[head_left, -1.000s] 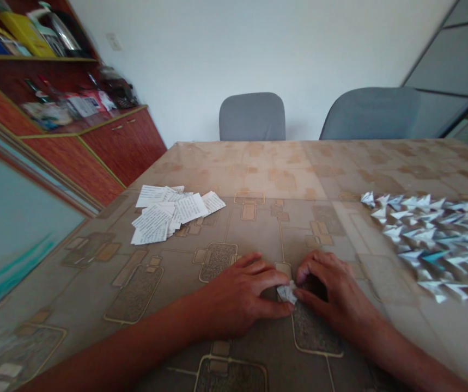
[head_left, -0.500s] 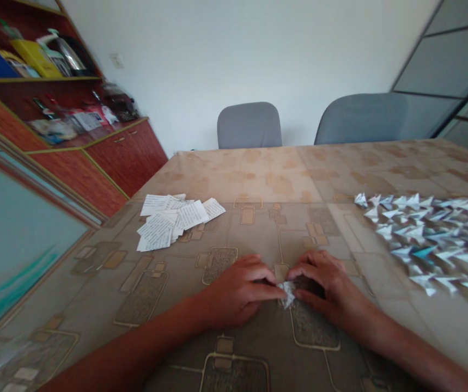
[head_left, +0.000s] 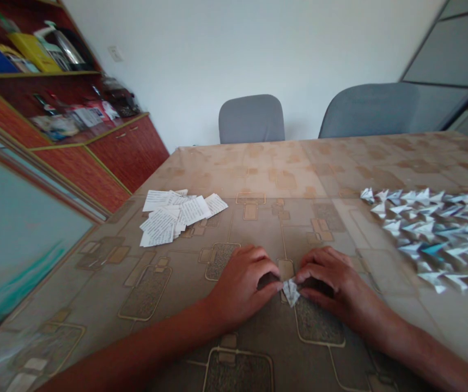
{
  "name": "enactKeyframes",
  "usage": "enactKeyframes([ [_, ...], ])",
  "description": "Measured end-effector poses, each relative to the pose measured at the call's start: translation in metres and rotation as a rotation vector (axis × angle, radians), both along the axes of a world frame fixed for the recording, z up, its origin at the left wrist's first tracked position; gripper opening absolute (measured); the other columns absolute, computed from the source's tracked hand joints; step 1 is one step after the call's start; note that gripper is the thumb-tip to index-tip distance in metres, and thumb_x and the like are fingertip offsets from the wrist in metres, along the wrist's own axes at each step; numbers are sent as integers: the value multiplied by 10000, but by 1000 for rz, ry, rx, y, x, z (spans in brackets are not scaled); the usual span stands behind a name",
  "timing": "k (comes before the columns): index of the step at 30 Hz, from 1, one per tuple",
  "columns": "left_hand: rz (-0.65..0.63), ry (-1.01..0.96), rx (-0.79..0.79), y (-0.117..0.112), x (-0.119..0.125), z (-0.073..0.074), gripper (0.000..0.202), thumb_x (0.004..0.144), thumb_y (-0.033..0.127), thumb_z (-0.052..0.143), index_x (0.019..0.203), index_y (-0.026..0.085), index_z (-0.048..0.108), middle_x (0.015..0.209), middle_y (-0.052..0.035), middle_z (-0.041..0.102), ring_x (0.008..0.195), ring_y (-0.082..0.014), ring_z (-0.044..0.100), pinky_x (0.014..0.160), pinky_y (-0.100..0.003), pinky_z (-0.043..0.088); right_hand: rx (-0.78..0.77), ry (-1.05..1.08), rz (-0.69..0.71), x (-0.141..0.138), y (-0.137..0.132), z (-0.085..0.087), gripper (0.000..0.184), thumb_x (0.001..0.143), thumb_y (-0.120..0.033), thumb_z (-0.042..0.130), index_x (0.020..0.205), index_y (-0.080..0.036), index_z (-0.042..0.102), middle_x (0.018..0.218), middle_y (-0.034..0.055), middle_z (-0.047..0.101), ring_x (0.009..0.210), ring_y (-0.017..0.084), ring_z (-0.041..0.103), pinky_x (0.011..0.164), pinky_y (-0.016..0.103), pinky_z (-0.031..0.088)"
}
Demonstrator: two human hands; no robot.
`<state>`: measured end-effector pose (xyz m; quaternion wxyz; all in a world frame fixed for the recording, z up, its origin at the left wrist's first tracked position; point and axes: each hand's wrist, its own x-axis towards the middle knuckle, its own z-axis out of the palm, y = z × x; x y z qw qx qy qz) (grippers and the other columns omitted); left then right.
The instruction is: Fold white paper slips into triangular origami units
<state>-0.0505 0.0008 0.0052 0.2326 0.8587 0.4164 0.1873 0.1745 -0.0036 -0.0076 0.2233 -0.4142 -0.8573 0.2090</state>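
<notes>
A small folded piece of printed paper [head_left: 291,293] is pinched between my two hands just above the patterned tablecloth [head_left: 254,332]. My left hand [head_left: 247,283] grips its left corner with thumb and index finger. On the other side my right hand [head_left: 332,277] pinches the right corner the same way. The paper narrows to a point toward me. Beyond my left hand lies a loose pile of printed paper slips [head_left: 176,215]. Rows of small folded paper pieces [head_left: 442,231] stand on the table to my right.
Two grey chairs [head_left: 251,120] stand behind the far table edge, against a white wall. At the left is a red-brown cabinet [head_left: 129,152] with a kettle [head_left: 68,49] and other items on its shelves. Clear plastic [head_left: 0,356] lies at the near left.
My left index finger has drawn back from lying across the paper, and its tip now meets the thumb at the left corner. The view has shifted slightly.
</notes>
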Motion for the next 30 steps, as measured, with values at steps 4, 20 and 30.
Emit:
enactKeyframes([
  [4,8,-44,-33,-1,2,1,155,868,299,627,865,162,699,866,-40,640,877,-193,577,795,-316,377,-54,62,53,1,1,3,116,862,-144,615,785,-229,632,831,22,625,834,215,558,762,366,389],
  [20,152,-776,-731,-3,14,8,152,808,229,651,942,163,621,832,-19,646,796,-148,605,729,-263,437,-618,524,-58,1,-6,21,253,904,-457,548,800,-227,549,701,-34,476,661,141,459,590,243,385],
  [30,253,-843,-731,-11,20,15,67,748,207,679,765,149,650,719,-5,633,686,-130,588,672,-249,449,-463,474,-62,0,-10,30,103,903,-308,534,880,-247,614,834,12,662,815,196,621,720,315,490],
])
